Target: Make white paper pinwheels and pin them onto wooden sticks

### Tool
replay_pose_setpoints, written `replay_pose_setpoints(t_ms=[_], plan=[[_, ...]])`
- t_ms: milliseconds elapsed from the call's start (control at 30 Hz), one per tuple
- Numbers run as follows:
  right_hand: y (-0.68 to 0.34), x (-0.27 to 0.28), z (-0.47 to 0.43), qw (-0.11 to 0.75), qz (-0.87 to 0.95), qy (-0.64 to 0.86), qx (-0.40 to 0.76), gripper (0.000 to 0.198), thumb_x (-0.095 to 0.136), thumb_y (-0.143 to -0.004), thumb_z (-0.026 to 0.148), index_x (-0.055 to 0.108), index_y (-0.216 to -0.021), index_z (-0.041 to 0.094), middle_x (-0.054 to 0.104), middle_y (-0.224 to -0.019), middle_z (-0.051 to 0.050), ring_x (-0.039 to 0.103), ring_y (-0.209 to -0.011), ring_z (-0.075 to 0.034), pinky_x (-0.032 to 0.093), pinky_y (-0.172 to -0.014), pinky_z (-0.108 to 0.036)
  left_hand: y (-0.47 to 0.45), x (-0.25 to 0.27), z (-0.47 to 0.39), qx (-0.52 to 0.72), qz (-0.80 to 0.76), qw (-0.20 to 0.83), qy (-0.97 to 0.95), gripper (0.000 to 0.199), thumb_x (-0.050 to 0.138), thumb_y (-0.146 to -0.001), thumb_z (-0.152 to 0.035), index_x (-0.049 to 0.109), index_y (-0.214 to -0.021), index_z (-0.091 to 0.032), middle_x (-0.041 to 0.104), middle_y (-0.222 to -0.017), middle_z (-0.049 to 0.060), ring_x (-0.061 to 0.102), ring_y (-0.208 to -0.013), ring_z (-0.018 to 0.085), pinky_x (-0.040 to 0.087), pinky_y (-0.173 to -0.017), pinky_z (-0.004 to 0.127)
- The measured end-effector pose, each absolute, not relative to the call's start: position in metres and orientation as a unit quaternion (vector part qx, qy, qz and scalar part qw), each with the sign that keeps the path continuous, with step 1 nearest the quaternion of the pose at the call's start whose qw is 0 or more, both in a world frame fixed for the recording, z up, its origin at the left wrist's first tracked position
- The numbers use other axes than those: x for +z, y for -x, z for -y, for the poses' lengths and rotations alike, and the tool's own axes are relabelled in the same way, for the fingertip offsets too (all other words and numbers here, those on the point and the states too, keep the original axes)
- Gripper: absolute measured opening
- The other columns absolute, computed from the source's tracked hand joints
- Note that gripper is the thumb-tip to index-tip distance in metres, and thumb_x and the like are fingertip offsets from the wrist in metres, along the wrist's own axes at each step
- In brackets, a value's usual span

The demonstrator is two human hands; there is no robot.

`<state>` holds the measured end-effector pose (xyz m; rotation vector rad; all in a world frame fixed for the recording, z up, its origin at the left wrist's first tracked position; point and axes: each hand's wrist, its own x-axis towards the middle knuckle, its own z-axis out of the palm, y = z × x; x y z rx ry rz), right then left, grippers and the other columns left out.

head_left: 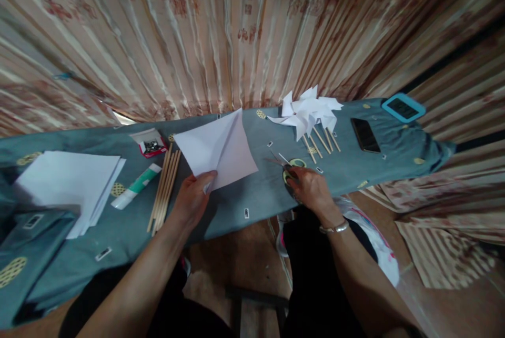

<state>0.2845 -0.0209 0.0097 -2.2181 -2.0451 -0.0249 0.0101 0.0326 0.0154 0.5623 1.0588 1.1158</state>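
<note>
A square sheet of white paper [216, 151] with a diagonal crease is raised over the cloth-covered table. My left hand [195, 193] pinches it by its near corner. To the right, my right hand [310, 185] is closed on a pair of scissors [288, 167] with green-rimmed handles, low over the table. The scissor blades point left towards the paper and stand apart from it. Beyond the scissors lie several white paper pinwheels [310, 112] on wooden sticks.
On the left are a stack of white paper [71, 180], a green-and-white tube [138, 185], several wooden sticks [163, 188] and a small red box of metal pins [152, 143]. A phone [365, 134] and a blue-framed device [403, 108] lie right. A curtain [221, 38] hangs behind.
</note>
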Motion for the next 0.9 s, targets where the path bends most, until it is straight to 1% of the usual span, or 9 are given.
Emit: replay_pose_setpoints(t_ms=[133, 200, 333, 400, 567, 667, 767, 833, 900], plan=[[-0.277, 0.014, 0.018, 0.036, 0.670, 0.741, 0.043, 0.013, 0.060, -0.088, 0.019, 0.071, -0.096, 0.021, 0.078, -0.090, -0.007, 0.073, -0.083, -0.023, 0.050, -0.071, -0.029, -0.012, 0.015, -0.032, 0.498, -0.464, 0.689, -0.251, 0.029, 0.086, -0.052, -0.026, 0.075, -0.078, -0.018, 0.078, -0.081, 0.004, 0.072, -0.096, 0.027, 0.052, -0.095, 0.037], [-0.275, 0.014, 0.018, 0.051, 0.682, 0.726, 0.072, 0.014, 0.060, -0.088, 0.021, 0.071, -0.097, 0.022, 0.078, -0.091, -0.006, 0.073, -0.085, -0.023, 0.051, -0.074, -0.030, -0.013, 0.015, -0.033, 0.509, -0.463, 0.681, -0.251, 0.033, 0.087, -0.050, -0.026, 0.076, -0.080, -0.018, 0.078, -0.081, 0.004, 0.072, -0.093, 0.025, 0.051, -0.096, 0.038], [-0.278, 0.008, 0.019, 0.128, 0.719, 0.682, 0.034, 0.031, 0.065, -0.086, 0.026, 0.067, -0.116, 0.016, 0.072, -0.119, -0.015, 0.066, -0.109, -0.030, 0.052, -0.094, -0.041, -0.013, 0.013, -0.033, 0.518, -0.484, 0.656, -0.259, 0.033, 0.087, -0.048, -0.026, 0.077, -0.078, -0.017, 0.078, -0.080, 0.004, 0.071, -0.085, 0.023, 0.051, -0.093, 0.036], [-0.282, 0.002, 0.019, 0.141, 0.728, 0.670, 0.021, 0.039, 0.066, -0.085, 0.027, 0.064, -0.121, 0.014, 0.071, -0.120, -0.017, 0.066, -0.109, -0.032, 0.052, -0.096, -0.045, -0.014, 0.012, -0.030, 0.509, -0.476, 0.666, -0.266, 0.033, 0.088, -0.048, -0.028, 0.078, -0.077, -0.015, 0.077, -0.078, 0.005, 0.071, -0.081, 0.023, 0.051, -0.089, 0.035], [-0.286, -0.008, 0.017, 0.104, 0.756, 0.646, -0.013, 0.042, 0.060, -0.088, 0.029, 0.061, -0.127, 0.012, 0.072, -0.118, -0.018, 0.068, -0.105, -0.033, 0.055, -0.091, -0.045, -0.014, 0.009, -0.027, 0.483, -0.465, 0.697, -0.254, 0.032, 0.089, -0.049, -0.031, 0.077, -0.073, -0.013, 0.074, -0.071, 0.004, 0.066, -0.068, 0.017, 0.050, -0.076, 0.029], [-0.278, -0.003, 0.020, 0.069, 0.758, 0.648, -0.016, 0.035, 0.057, -0.090, 0.026, 0.065, -0.121, 0.013, 0.075, -0.108, -0.016, 0.071, -0.096, -0.031, 0.057, -0.081, -0.041, -0.012, 0.009, -0.029, 0.484, -0.463, 0.701, -0.245, 0.025, 0.087, -0.053, -0.029, 0.074, -0.067, -0.014, 0.071, -0.068, 0.003, 0.063, -0.064, 0.014, 0.047, -0.067, 0.025], [-0.266, 0.007, 0.026, 0.043, 0.741, 0.670, 0.004, 0.031, 0.058, -0.088, 0.023, 0.069, -0.115, 0.013, 0.078, -0.101, -0.016, 0.074, -0.089, -0.030, 0.056, -0.074, -0.037, -0.011, 0.010, -0.033, 0.498, -0.459, 0.696, -0.237, 0.018, 0.084, -0.055, -0.024, 0.072, -0.065, -0.014, 0.070, -0.065, 0.001, 0.061, -0.061, 0.011, 0.047, -0.065, 0.024], [-0.259, 0.011, 0.028, 0.060, 0.720, 0.689, 0.044, 0.032, 0.060, -0.087, 0.024, 0.070, -0.116, 0.015, 0.079, -0.097, -0.015, 0.075, -0.086, -0.030, 0.056, -0.073, -0.037, -0.010, 0.011, -0.035, 0.503, -0.454, 0.695, -0.242, 0.018, 0.084, -0.053, -0.022, 0.072, -0.064, -0.015, 0.070, -0.064, 0.002, 0.063, -0.064, 0.013, 0.048, -0.067, 0.025], [-0.255, 0.013, 0.028, 0.129, 0.687, 0.705, 0.124, 0.030, 0.062, -0.085, 0.027, 0.072, -0.112, 0.017, 0.079, -0.094, -0.012, 0.075, -0.085, -0.029, 0.056, -0.075, -0.037, -0.009, 0.012, -0.037, 0.502, -0.449, 0.696, -0.249, 0.020, 0.085, -0.049, -0.023, 0.070, -0.061, -0.015, 0.069, -0.062, 0.003, 0.066, -0.067, 0.017, 0.049, -0.069, 0.027]])
